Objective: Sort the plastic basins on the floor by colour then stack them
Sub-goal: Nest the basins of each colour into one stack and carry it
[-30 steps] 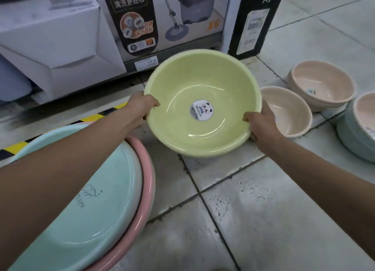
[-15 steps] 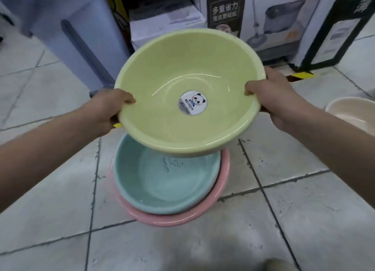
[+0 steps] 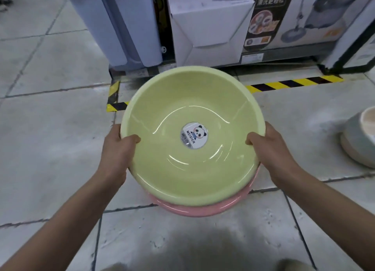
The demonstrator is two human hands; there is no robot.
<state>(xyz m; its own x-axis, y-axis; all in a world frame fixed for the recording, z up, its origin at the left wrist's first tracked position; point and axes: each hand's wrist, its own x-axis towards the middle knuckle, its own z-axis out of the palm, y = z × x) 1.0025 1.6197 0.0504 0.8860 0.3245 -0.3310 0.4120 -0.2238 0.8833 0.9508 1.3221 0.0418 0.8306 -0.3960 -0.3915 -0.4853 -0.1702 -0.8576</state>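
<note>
Left hand [image 3: 116, 149] is clamped on the green basin [image 3: 192, 136] rim at 9 o'clock, thumb hooked inside, and the right hand [image 3: 269, 149] grips it the same way at 3 o'clock. The basin (panda sticker [image 3: 193, 135] in the bottom) sits over a pink basin [image 3: 203, 209], whose rim peeks out at 6 o'clock. Off at 3 o'clock on the tiled floor [image 3: 50, 138], well apart, there's a stack of other basins [image 3: 359, 140].
</note>
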